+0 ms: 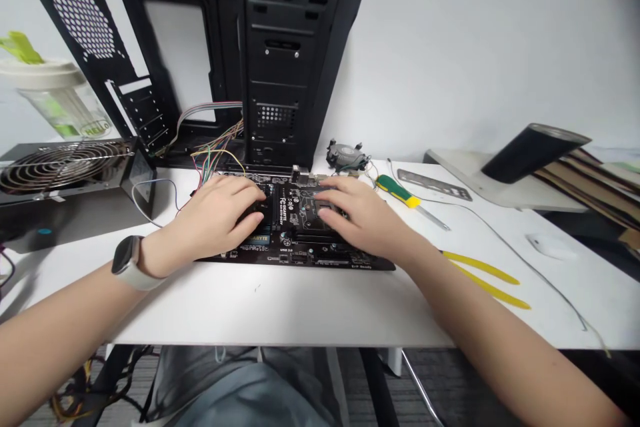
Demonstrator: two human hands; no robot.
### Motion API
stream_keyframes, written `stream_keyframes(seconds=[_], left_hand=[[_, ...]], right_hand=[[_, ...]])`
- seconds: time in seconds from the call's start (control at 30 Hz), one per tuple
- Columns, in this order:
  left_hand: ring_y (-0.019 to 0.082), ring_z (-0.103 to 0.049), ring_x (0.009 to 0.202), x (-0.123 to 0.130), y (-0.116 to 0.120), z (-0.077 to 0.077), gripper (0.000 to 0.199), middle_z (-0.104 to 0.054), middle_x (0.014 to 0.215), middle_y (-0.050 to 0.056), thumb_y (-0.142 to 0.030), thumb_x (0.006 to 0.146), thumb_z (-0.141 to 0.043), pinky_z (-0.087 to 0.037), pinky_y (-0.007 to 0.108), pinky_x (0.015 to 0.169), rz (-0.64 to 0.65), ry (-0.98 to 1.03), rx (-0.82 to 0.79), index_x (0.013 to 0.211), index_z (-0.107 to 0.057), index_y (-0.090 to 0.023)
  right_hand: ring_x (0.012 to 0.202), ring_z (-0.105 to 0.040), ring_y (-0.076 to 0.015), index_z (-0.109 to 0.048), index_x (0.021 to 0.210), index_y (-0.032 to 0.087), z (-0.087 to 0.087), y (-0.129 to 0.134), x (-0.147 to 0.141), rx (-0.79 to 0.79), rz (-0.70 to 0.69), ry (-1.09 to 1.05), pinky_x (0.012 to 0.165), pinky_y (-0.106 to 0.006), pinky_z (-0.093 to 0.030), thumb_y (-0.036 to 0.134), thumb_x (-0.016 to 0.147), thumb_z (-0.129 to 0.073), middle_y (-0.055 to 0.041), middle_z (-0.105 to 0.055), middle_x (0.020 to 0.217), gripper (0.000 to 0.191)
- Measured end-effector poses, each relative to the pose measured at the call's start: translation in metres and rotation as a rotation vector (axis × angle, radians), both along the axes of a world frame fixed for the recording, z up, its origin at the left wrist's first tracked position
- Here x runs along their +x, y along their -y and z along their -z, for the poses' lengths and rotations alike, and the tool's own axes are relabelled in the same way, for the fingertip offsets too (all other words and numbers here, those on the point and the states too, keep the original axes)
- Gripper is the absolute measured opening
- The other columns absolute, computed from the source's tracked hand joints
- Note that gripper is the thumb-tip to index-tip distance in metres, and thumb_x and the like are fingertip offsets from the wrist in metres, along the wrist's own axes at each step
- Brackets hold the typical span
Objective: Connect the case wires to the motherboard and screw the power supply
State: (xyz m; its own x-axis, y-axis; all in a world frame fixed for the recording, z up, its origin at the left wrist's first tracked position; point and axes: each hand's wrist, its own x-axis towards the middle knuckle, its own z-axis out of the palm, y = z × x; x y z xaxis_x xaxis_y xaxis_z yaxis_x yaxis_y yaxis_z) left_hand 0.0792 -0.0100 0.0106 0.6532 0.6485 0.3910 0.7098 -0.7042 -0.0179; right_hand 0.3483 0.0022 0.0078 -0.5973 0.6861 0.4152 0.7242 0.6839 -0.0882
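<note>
A black Gigabyte motherboard (295, 250) lies flat on the white table (275, 307), and both my hands rest on it. My left hand (215, 217) covers its left part, with the fingers curled down onto the board. My right hand (357, 210) lies over its right part, fingertips near the central socket area. The hands hide much of the board, and I cannot tell whether either holds a small part. A smartwatch (127, 263) sits on my left wrist.
Behind the board stands an open black computer case (290, 47) with loose coloured wires (215, 143). A power supply (65, 170) sits at left. To the right lie a screwdriver (397, 192), yellow pliers (483, 280), an I/O shield (434, 185), a cooler fan (347, 157) and a white mouse (550, 247).
</note>
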Motion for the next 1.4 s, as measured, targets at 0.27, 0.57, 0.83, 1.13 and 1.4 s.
stream_keyframes(seconds=[0.27,0.57,0.83,1.13,1.4], left_hand=[[0.029,-0.057,0.104,0.0,0.001,-0.001,0.036,-0.063,0.109,0.013,-0.034,0.093,-0.035,-0.043,0.048,0.092,-0.003,0.016,0.023,0.11,-0.057,-0.012],[0.029,-0.056,0.106,-0.005,0.003,-0.004,0.034,-0.063,0.11,0.012,-0.034,0.093,-0.036,-0.041,0.046,0.094,-0.027,0.028,0.052,0.111,-0.057,-0.013],[0.028,-0.057,0.104,-0.005,0.001,-0.001,0.033,-0.063,0.108,0.01,-0.034,0.092,-0.038,-0.041,0.045,0.095,-0.035,0.022,0.048,0.109,-0.057,-0.014],[0.027,-0.056,0.101,0.01,0.01,0.005,0.03,-0.063,0.106,0.01,-0.032,0.092,-0.04,-0.04,0.044,0.094,-0.009,0.04,0.03,0.106,-0.059,-0.013],[0.025,-0.058,0.089,0.046,0.049,0.029,0.03,-0.066,0.091,0.011,-0.033,0.089,-0.043,-0.039,0.044,0.088,0.213,0.044,0.118,0.081,-0.063,-0.013]], right_hand=[[0.118,-0.055,-0.0298,-0.064,0.116,0.007,0.007,0.0,-0.019,-0.154,0.037,0.128,0.102,-0.048,-0.041,0.036,0.091,-0.044,-0.0167,-0.061,0.125,0.043],[0.111,-0.06,-0.029,-0.067,0.11,0.01,0.011,-0.002,-0.02,-0.176,0.037,0.153,0.095,-0.047,-0.042,0.028,0.089,-0.042,-0.0138,-0.065,0.12,0.038],[0.105,-0.062,-0.0285,-0.069,0.104,0.008,0.016,-0.004,-0.021,-0.148,0.002,0.177,0.092,-0.044,-0.043,0.024,0.088,-0.04,-0.0141,-0.068,0.114,0.037],[0.088,-0.058,-0.0255,-0.066,0.088,0.009,0.014,-0.008,-0.028,-0.135,-0.02,0.296,0.084,-0.038,-0.042,0.02,0.084,-0.042,-0.0141,-0.066,0.09,0.027],[0.077,-0.052,-0.0219,-0.061,0.078,0.01,0.007,-0.009,-0.034,-0.108,-0.025,0.354,0.074,-0.032,-0.04,0.018,0.08,-0.043,-0.0133,-0.062,0.081,0.02]])
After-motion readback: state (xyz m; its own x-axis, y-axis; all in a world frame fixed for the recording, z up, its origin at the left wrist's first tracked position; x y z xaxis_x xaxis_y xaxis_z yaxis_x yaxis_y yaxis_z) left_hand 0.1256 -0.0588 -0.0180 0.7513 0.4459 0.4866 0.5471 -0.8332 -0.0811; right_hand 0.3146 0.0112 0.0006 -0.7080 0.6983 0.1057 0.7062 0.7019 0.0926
